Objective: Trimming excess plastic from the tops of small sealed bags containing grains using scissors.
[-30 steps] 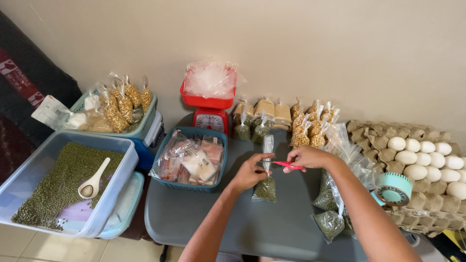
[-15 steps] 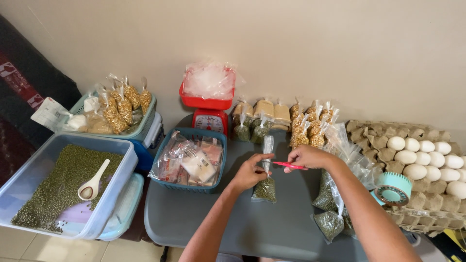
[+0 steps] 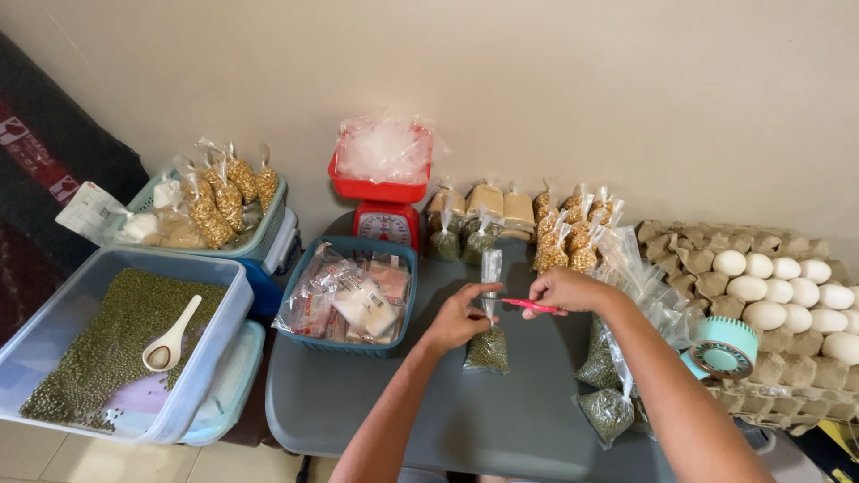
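A small clear bag of green beans stands upright near the middle of the grey table, its empty neck rising between the two hands. The left hand has its grip closed on the bag's neck, pinching the plastic just above the beans. The right hand, just right of the neck, has its grip closed on one end of a thin red strip (tape or a tie, too small to tell), which runs leftward to touch the neck.

Right of the bag, more filled bags lie by a teal tape dispenser and egg trays, whose right end is cut off by the picture's edge. Far behind stands a red scale with a row of filled bags beside it. Left of the hands sits a blue basket of packets; farther left, a clear tub of green beans holds a white spoon. Both fingertips' exact contact is hidden by the knuckles.
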